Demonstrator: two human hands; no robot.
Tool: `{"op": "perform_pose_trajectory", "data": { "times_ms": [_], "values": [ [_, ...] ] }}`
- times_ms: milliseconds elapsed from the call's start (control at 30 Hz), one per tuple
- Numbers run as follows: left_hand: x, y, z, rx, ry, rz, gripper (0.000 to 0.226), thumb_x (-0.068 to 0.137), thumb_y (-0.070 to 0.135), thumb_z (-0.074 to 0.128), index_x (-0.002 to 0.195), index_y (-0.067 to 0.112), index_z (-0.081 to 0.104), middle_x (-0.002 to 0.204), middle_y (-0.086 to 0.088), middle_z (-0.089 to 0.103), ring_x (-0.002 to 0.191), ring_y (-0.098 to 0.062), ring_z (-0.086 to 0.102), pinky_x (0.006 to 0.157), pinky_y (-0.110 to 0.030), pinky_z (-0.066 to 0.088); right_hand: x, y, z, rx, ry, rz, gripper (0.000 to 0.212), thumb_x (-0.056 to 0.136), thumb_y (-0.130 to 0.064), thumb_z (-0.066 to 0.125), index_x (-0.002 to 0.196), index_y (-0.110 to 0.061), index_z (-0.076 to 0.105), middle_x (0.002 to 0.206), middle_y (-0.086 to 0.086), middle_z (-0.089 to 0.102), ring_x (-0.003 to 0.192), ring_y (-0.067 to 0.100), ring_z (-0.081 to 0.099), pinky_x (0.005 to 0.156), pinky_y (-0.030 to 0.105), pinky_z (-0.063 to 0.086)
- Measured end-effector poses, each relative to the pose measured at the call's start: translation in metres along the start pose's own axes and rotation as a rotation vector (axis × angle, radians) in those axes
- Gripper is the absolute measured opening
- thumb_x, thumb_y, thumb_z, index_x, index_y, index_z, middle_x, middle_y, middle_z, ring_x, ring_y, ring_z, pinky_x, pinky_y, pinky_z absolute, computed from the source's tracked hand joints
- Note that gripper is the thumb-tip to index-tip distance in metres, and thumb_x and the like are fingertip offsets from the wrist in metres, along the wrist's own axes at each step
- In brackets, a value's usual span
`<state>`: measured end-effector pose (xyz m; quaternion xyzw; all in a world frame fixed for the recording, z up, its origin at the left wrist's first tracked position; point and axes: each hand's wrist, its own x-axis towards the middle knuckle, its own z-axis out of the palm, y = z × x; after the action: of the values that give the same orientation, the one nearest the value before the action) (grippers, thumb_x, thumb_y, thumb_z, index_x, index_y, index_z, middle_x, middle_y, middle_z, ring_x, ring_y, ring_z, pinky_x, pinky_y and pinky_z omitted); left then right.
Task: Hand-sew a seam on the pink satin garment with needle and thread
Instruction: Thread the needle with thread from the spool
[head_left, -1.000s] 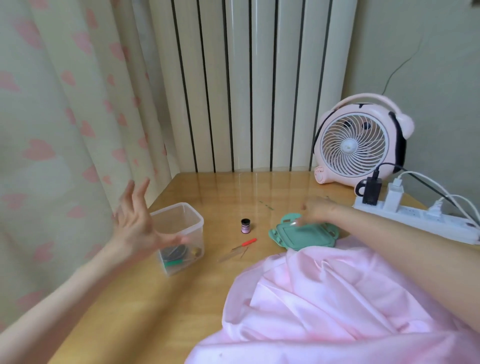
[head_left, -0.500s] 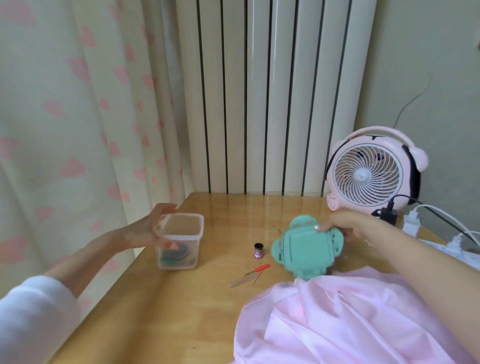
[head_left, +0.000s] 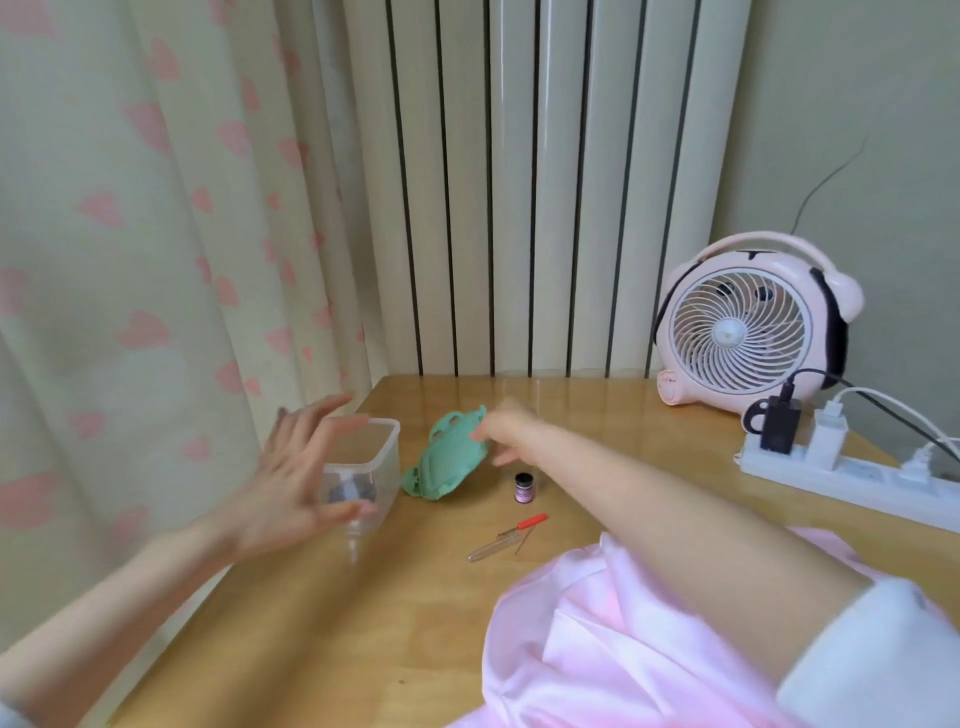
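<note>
The pink satin garment (head_left: 623, 649) lies bunched at the table's near right, under my right forearm. My right hand (head_left: 501, 431) pinches the upper edge of a green lid (head_left: 447, 462), which is tilted with its lower edge close to the table beside a clear plastic box (head_left: 382, 457). My left hand (head_left: 291, 483) is blurred, its fingers spread and straight against the box's left and front side. Small sewing items show inside the box. A small thread spool (head_left: 522, 487) stands on the table, and a red-handled tool with a clear cap (head_left: 511, 534) lies in front of it. No needle is visible.
A pink desk fan (head_left: 743, 327) stands at the back right. A white power strip (head_left: 841, 478) with plugs and cables runs along the right edge. A heart-print curtain (head_left: 130, 260) hangs past the table's left edge, and a radiator (head_left: 519, 182) is behind.
My right hand has carried the green lid leftward from the garment's edge to beside the box. My left hand has loosened from the box's rim and now has spread fingers.
</note>
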<state>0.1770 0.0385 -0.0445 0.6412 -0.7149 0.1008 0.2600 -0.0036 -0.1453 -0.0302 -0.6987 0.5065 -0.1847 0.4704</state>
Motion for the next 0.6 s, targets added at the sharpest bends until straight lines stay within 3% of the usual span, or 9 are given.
{"op": "perform_pose_trajectory", "data": {
  "times_ms": [67,100,200,300,433,533,600],
  "values": [
    [-0.002,0.029,0.008,-0.058,0.096,0.154,0.057,0.079,0.056,0.054,0.124,0.022,0.050,0.130,0.006,0.044,0.121,-0.006,0.036,0.103,-0.028,0.028,-0.001,0.007,-0.013,-0.426,0.196,-0.219,0.030,0.088,-0.009,0.062,0.118,-0.010,0.060,0.121,0.005,0.061,0.109,0.024,0.059,0.091,0.033,0.049],
    [-0.002,0.043,0.016,-0.097,0.081,0.189,0.047,0.081,0.053,0.052,0.114,0.020,0.056,0.117,0.008,0.051,0.109,-0.002,0.041,0.095,-0.021,0.032,-0.004,0.012,-0.022,-0.512,0.207,-0.305,0.026,0.087,-0.008,0.063,0.111,-0.014,0.064,0.115,0.001,0.063,0.105,0.020,0.059,0.090,0.031,0.047],
    [0.002,0.080,0.055,-0.115,-0.118,0.086,0.046,0.078,0.060,0.043,0.099,0.020,0.057,0.097,0.010,0.057,0.091,-0.006,0.049,0.079,-0.023,0.039,-0.021,0.030,-0.046,-0.597,-0.033,-0.396,0.018,0.081,-0.001,0.065,0.091,-0.015,0.071,0.081,-0.007,0.063,0.081,0.012,0.059,0.073,0.021,0.045],
    [0.012,0.094,0.101,0.041,-0.306,-0.153,0.042,0.085,0.051,0.058,0.109,0.017,0.050,0.110,0.001,0.050,0.104,-0.017,0.047,0.082,-0.026,0.036,-0.042,0.052,-0.054,-0.669,-0.186,-0.413,0.013,0.080,-0.003,0.070,0.091,-0.009,0.073,0.069,-0.016,0.057,0.064,-0.003,0.051,0.055,0.004,0.034],
    [0.021,0.093,0.128,-0.022,-0.205,-0.238,0.025,0.093,0.033,0.056,0.108,0.013,0.053,0.113,-0.003,0.049,0.109,-0.022,0.049,0.084,-0.029,0.038,-0.047,0.079,-0.050,-0.669,-0.154,-0.493,0.020,0.079,-0.001,0.069,0.096,-0.011,0.072,0.071,-0.012,0.056,0.060,-0.005,0.045,0.056,0.003,0.032],
    [0.020,0.088,0.122,-0.085,-0.133,-0.241,0.011,0.094,0.027,0.055,0.098,0.017,0.055,0.102,0.000,0.055,0.101,-0.021,0.052,0.080,-0.029,0.040,-0.043,0.085,-0.045,-0.607,-0.105,-0.547,0.031,0.078,0.004,0.067,0.102,-0.014,0.072,0.093,-0.003,0.062,0.065,-0.007,0.047,0.064,0.006,0.035],
    [0.017,0.083,0.115,-0.096,-0.072,-0.269,0.008,0.093,0.027,0.058,0.091,0.020,0.054,0.091,0.004,0.056,0.094,-0.020,0.054,0.074,-0.029,0.040,-0.042,0.085,-0.043,-0.533,-0.122,-0.554,0.035,0.078,0.008,0.066,0.105,-0.012,0.071,0.094,-0.005,0.059,0.060,-0.011,0.048,0.061,0.001,0.033]
  ]
}}
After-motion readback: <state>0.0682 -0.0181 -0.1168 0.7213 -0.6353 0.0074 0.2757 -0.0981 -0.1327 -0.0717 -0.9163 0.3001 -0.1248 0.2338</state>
